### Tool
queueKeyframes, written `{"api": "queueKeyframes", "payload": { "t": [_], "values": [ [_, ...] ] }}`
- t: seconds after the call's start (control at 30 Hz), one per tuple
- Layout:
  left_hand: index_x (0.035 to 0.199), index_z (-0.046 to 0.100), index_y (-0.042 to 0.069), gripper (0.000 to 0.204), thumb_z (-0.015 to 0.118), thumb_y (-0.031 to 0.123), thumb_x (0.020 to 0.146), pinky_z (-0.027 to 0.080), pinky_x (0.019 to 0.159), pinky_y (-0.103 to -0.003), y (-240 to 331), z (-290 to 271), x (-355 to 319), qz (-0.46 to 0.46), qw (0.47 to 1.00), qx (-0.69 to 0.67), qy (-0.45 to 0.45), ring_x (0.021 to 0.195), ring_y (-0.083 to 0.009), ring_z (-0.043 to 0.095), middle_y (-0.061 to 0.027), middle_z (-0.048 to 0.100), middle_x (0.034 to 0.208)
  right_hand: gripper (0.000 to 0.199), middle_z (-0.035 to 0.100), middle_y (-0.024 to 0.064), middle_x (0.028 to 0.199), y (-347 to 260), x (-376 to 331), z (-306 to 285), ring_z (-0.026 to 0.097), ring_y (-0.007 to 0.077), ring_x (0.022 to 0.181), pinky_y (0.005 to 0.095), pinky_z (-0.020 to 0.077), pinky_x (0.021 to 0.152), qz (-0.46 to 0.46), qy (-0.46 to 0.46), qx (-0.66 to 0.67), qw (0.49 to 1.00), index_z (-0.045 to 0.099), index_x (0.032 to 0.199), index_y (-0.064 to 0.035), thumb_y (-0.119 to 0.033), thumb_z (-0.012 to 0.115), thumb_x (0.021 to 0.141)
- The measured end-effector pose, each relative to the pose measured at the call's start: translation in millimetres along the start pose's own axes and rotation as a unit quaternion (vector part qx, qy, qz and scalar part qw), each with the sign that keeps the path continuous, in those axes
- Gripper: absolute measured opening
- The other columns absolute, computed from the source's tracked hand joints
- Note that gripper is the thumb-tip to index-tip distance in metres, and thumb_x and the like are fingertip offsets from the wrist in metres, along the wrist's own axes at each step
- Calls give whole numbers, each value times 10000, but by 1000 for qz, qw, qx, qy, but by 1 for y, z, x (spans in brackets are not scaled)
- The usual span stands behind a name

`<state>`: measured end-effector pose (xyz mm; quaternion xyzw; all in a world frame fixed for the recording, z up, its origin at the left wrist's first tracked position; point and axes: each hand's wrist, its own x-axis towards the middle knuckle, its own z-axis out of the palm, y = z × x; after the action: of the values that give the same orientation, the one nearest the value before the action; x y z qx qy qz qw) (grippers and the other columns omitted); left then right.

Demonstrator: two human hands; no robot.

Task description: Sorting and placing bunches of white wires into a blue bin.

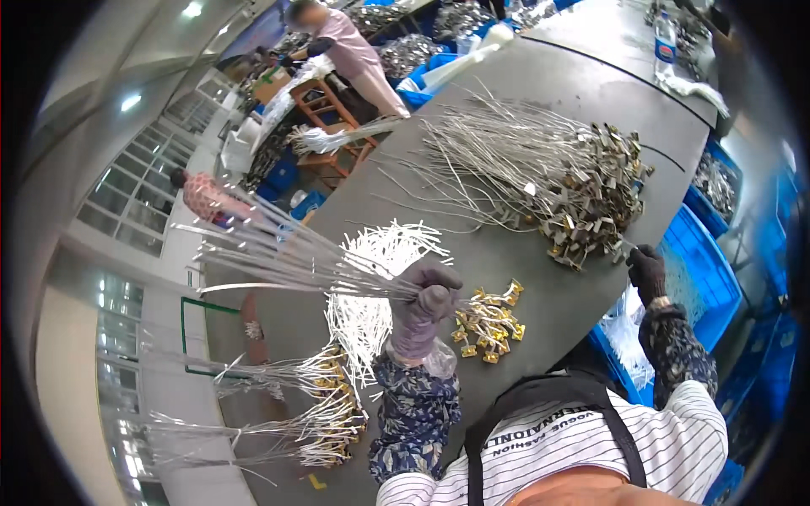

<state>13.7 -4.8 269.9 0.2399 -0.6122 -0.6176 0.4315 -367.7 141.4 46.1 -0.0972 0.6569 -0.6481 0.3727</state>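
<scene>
Table (548, 295) carries all the work. Biggest thing on it is the heap (540, 177) of thin wires w/ dull metal clips, at the far right, clip ends toward the wearer. Wires there cross a lot, so best to draw by the clip end, a few at a time, straight out & low, w/o dragging neighbours along.

Next, white strips (359, 320) lie loose left of centre, partly under the L arm's reach; keep the held wires' tails clear of them. Bundle (312, 274) sits in the L hand (426, 308), over the table's middle: fingers wrapped round it, tails fanned left, gold clips (489, 325) out the other side. Grip looks firm; a snug hold near the clips w/ ends kept level would prob. stop slipping.

R hand (648, 274) is well apart from L, at the heap's near right edge, fingers curled. Can't tell if it's clamped on a wire or just touching; a light pinch would suit thin stock.

Hard to see: heap's underside & wire count; far tails of the bundles (329, 438) at lower L, blurred vs. the bg; bin (704, 266) on the R, partly behind the R arm; whatever's inside L's fist; whether the gold clips rest on the table or hang just above.
</scene>
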Motion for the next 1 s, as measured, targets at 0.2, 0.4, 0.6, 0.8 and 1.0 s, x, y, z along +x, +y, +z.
{"api": "queueKeyframes", "payload": {
  "t": [0.2, 0.4, 0.6, 0.8, 1.0],
  "values": [
    [1028, 522, -44, 330, 632, 241, 905, 412, 412, -240, -24, -10, 17, 32, 922, -309, -230, 491, -95, 485, -83, 557, 730, 129, 549, 47, 661, -171, -77, 143, 545, 124, 567, 256, 444, 508, -143, -248, 53, 957, 583, 830, -18, -143, 610, 846],
    [1268, 470, -9, 663, 741, 263, 728, 337, 477, -253, -38, 7, 26, 9, 941, -298, -157, 530, -122, 433, -62, 572, 712, 189, 640, 81, 788, -230, -152, 220, 597, 147, 689, 273, 503, 650, -196, -499, 114, 836, 631, 919, 9, -168, 646, 853],
    [1001, 597, -6, 486, 777, 360, 736, 374, 477, -245, -18, 15, 8, 37, 979, -200, -20, 554, -115, 512, -59, 592, 707, 189, 643, 96, 797, -205, -172, 218, 594, 165, 692, 289, 486, 630, -161, -504, -21, 848, 646, 895, 17, -166, 646, 846],
    [1026, 620, -15, 341, 692, 267, 847, 468, 631, -243, -22, 44, -2, 114, 978, -146, 94, 719, -125, 586, -84, 646, 849, 88, 639, 153, 804, -199, -187, 199, 607, 202, 709, 295, 492, 639, -364, -555, 98, 742, 641, 851, -8, -92, 635, 826],
    [1086, 600, -15, 316, 600, 256, 925, 471, 695, -220, -68, 53, 3, 201, 962, 85, 162, 836, -132, 597, -74, 627, 906, 250, 644, 100, 941, -212, -242, 238, 635, 257, 848, 375, 528, 763, -669, -339, -505, 427, 663, 869, -62, -122, 696, 628]
  ]
}}
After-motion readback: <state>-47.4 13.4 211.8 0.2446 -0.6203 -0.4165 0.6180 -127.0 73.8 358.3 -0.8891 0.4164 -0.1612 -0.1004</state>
